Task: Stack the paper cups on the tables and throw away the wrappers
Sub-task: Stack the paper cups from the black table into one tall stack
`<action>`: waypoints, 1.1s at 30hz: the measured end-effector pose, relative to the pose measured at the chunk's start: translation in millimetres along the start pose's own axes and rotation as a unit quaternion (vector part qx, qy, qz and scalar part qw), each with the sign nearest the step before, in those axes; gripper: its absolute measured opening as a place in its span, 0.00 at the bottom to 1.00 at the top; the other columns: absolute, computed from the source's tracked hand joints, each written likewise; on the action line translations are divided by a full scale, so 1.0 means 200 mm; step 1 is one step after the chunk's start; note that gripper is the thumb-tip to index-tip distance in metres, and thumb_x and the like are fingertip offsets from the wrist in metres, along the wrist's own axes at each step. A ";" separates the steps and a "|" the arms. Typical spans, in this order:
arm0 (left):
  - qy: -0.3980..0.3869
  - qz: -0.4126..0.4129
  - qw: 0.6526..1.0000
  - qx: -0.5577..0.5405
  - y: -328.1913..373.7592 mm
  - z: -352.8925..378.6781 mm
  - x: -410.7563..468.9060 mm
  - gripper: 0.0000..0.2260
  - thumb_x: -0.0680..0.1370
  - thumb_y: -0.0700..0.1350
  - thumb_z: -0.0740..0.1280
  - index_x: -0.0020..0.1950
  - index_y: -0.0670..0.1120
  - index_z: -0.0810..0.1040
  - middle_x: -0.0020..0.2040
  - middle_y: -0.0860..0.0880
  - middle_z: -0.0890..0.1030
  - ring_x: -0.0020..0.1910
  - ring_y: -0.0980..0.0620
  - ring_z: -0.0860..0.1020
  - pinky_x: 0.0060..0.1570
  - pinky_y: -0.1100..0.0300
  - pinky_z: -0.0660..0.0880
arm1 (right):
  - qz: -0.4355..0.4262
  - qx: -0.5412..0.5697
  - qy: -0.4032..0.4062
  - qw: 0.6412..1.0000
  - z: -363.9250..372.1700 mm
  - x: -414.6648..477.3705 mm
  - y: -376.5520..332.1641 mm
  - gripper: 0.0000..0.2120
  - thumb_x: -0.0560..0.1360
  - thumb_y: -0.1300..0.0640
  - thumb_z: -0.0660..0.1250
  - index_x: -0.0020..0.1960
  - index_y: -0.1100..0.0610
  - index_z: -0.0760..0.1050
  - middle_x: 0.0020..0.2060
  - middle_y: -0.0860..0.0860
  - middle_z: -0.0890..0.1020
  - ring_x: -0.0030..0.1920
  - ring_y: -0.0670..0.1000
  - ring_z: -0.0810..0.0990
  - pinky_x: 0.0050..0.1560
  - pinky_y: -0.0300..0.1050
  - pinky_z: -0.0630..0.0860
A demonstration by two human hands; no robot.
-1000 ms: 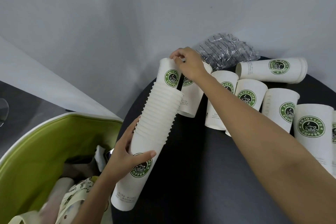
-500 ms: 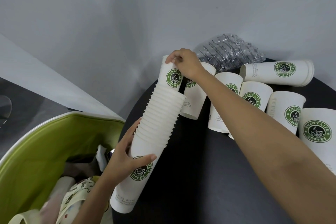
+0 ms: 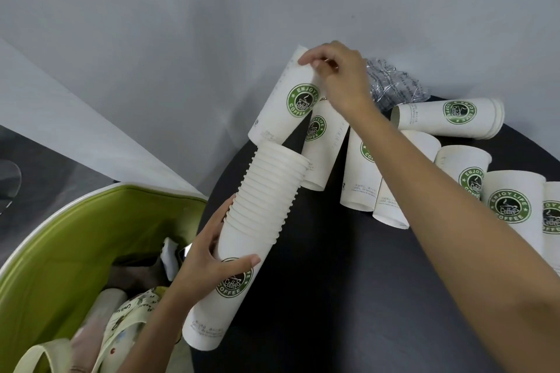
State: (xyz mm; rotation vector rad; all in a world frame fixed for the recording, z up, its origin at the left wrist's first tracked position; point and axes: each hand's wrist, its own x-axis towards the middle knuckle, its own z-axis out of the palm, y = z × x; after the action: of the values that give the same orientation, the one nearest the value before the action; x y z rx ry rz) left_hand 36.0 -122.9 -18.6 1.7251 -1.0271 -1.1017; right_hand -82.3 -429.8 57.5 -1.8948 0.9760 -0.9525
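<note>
Dark table [image 3: 348,297]: cup [image 3: 281,106] over stack [image 3: 266,197], bin [image 3: 60,245] holds bag [image 3: 133,309].

The left hand [image 3: 209,263] and right hand [image 3: 342,82] are bare. The left forearm [image 3: 151,333] and right forearm [image 3: 454,206] are uncovered to the frame edge. The nails [image 3: 315,63] seem short and plain, though blur leaves that uncertain.

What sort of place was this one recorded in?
Probably a café or break-room corner, though that's a guess: a round dark table against a plain grey wall, many branded paper coffee cups on it, and a green tub holding bags beside it.
</note>
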 end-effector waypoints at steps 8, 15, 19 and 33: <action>0.017 0.004 1.000 0.000 0.03 0.02 -0.03 0.42 0.59 0.55 0.79 0.69 0.70 0.65 0.68 0.62 0.74 0.67 0.61 0.73 0.57 0.69 0.74 | 0.035 0.066 0.082 0.994 -0.23 -0.12 -0.07 0.11 0.75 0.66 0.62 0.45 0.55 0.82 0.36 0.44 0.79 0.31 0.39 0.68 0.39 0.31 0.66; 0.016 0.008 1.000 -0.002 0.06 0.04 -0.05 0.44 0.59 0.54 0.79 0.71 0.65 0.64 0.69 0.62 0.73 0.67 0.63 0.72 0.58 0.72 0.72 | 0.039 0.091 0.031 0.995 -0.21 -0.28 -0.13 0.12 0.76 0.66 0.61 0.45 0.54 0.81 0.32 0.36 0.77 0.33 0.38 0.69 0.38 0.30 0.65; 0.011 0.022 1.000 0.005 0.07 0.05 -0.05 0.45 0.60 0.54 0.79 0.74 0.62 0.62 0.72 0.59 0.71 0.69 0.60 0.71 0.65 0.59 0.72 | 0.020 0.097 -0.018 0.995 -0.17 -0.37 -0.17 0.13 0.76 0.66 0.61 0.44 0.51 0.80 0.38 0.45 0.80 0.38 0.46 0.72 0.41 0.33 0.67; -0.019 0.023 1.000 0.004 0.12 0.11 -0.07 0.46 0.65 0.53 0.77 0.78 0.59 0.56 0.73 0.63 0.68 0.71 0.61 0.69 0.65 0.57 0.70 | 0.031 0.056 -0.120 0.991 -0.07 -0.61 -0.21 0.09 0.78 0.62 0.62 0.50 0.55 0.81 0.41 0.36 0.78 0.36 0.35 0.73 0.40 0.28 0.65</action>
State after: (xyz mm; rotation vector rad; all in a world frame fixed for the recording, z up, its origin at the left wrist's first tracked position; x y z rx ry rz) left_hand 7.0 -123.4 1.3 1.6856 -1.0902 -1.1061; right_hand -134.7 -311.5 69.2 -1.8239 0.8158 -0.7094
